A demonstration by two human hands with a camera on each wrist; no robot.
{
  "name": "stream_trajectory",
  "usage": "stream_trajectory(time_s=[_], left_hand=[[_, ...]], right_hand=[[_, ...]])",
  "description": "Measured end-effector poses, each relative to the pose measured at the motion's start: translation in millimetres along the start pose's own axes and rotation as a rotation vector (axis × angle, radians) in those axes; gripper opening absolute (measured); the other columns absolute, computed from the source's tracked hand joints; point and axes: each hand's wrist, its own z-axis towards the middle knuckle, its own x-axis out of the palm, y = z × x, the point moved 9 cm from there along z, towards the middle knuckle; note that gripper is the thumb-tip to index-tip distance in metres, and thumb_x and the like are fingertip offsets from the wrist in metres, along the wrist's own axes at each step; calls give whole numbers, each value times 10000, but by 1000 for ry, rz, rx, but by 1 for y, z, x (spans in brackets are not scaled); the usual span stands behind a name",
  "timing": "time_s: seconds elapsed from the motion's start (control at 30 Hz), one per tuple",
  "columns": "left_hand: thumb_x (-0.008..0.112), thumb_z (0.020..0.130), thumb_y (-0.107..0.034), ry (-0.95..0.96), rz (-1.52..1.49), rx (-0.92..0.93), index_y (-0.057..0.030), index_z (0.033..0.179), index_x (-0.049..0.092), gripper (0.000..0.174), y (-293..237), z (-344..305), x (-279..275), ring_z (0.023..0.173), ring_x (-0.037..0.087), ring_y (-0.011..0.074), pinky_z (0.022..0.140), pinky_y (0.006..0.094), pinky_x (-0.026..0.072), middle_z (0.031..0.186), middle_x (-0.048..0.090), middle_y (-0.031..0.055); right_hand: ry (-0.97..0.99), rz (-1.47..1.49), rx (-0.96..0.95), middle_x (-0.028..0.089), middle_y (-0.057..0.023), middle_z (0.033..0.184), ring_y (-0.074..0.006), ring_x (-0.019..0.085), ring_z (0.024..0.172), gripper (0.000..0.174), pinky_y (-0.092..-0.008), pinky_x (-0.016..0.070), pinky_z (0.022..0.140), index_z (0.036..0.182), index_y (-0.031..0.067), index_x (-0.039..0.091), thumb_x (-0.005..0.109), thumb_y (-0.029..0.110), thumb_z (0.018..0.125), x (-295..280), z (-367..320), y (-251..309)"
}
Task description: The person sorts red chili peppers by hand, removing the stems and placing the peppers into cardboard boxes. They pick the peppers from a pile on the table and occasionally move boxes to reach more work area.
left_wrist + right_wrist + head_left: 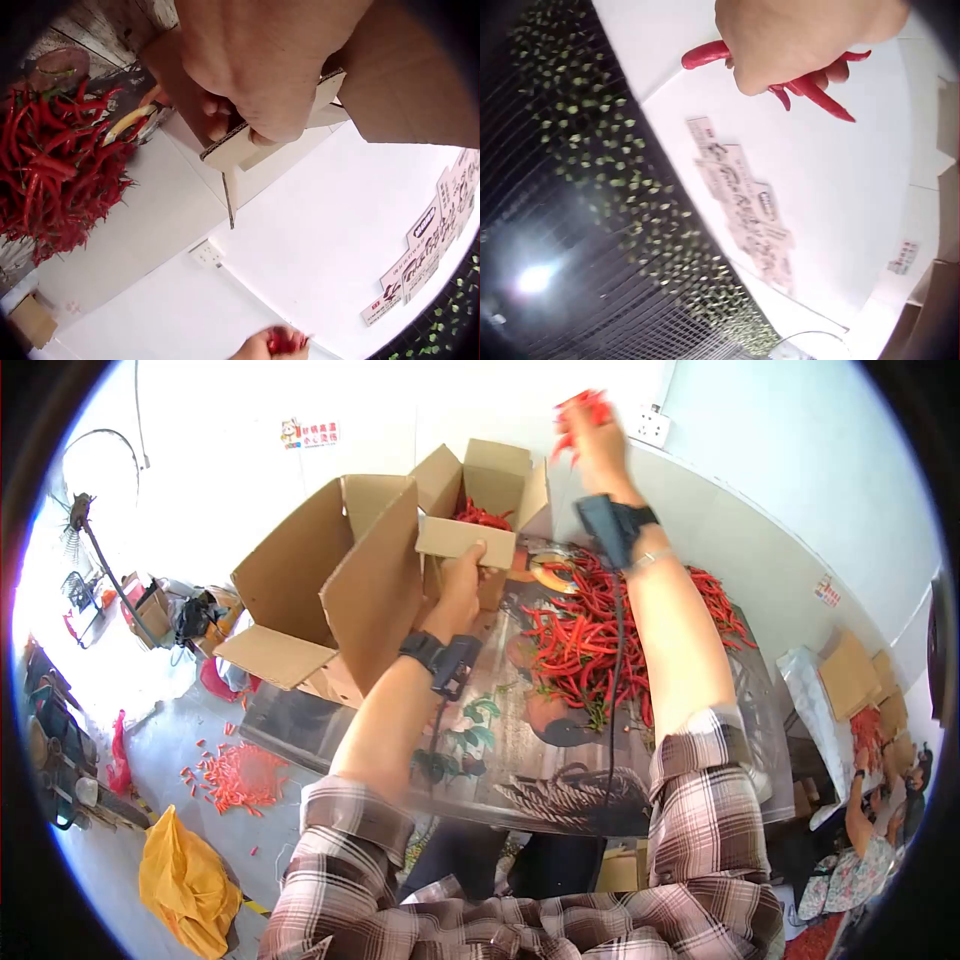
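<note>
My right hand (600,452) is raised high near the wall, gripping a small bunch of red chili peppers (583,405). In the right wrist view, pepper ends (823,97) stick out from both sides of that fist. Lower and to the left, my left hand (462,592) pinches the front flap (465,542) of an open cardboard box, thumb on one face and fingers behind. Some red chilies (482,515) lie inside this box. Beside the hands, a big heap of red chilies (590,630) covers the table's right part.
A larger open carton (372,560) stands left of the box, one flap spread outward. A coil of rope (575,797) lies at the table's near edge. Red pieces (240,775) and a yellow bag (185,880) are on the floor. Another person (862,840) is at far right.
</note>
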Motion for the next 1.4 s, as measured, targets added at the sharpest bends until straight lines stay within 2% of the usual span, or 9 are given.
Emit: stream_trajectory(time_s=[0.13,0.4,0.73,0.87,1.0,1.17,1.27,1.33,1.4], left_hand=[[618,858,-224,-46,14,-44,-77,893,607,151,0,-5,-1,551,567,111,519,249,409,725,637,36],[627,855,-204,-38,-32,24,-64,912,611,153,-2,-6,-1,549,562,118,492,249,409,725,623,37],[627,868,-295,-49,-272,-257,-87,897,572,216,22,-22,5,545,532,102,517,245,453,722,592,22],[601,887,-309,112,-430,-354,-91,921,561,224,41,-62,31,571,518,103,575,274,472,747,583,21],[567,907,-254,113,-559,-562,-54,937,563,202,89,-108,46,573,497,100,585,286,467,746,581,31],[547,915,-247,224,-605,-706,-16,1026,581,258,136,-141,59,559,461,106,493,219,400,753,578,36],[553,912,-251,371,-600,-755,-6,1002,589,263,136,-155,68,565,466,102,481,207,381,756,581,31],[567,905,-249,388,-556,-743,-6,1003,589,263,133,-164,69,574,467,85,470,193,362,759,581,18],[586,893,-235,455,-417,-760,-15,1019,585,254,132,-177,77,573,460,66,466,191,351,757,577,5]], right_hand=[[370,-638,227,545,-307,1145,-379,553,1071,763,-386,458,897,1226,-132,429,677,395,733,30,-33,-83],[390,-480,17,561,-220,1157,-300,588,1013,457,-365,461,875,1167,-34,513,603,260,829,13,-76,-60],[-67,-555,451,522,-154,1227,-206,499,1141,492,-319,385,968,1263,-35,449,563,282,905,-276,-171,-8],[-183,-696,737,591,-58,1112,-139,544,985,387,-289,447,793,1165,-7,561,586,249,876,-386,-227,-6],[-57,-664,876,623,-15,1019,-97,554,877,289,-276,448,701,1022,-3,642,599,226,852,-370,-268,-8],[435,-1154,424,630,-164,871,-284,600,810,219,-363,453,706,884,-15,645,639,164,758,-297,-277,-26],[460,-1221,503,593,-228,869,-380,569,862,234,-413,439,739,854,-28,618,654,158,715,-296,-287,-41],[464,-1188,416,608,-165,771,-274,605,711,194,-370,447,628,827,-31,607,647,147,765,-280,-287,-30],[208,-894,805,573,-68,639,-136,552,535,147,-292,415,501,833,-18,615,623,129,823,-292,-297,-31]])
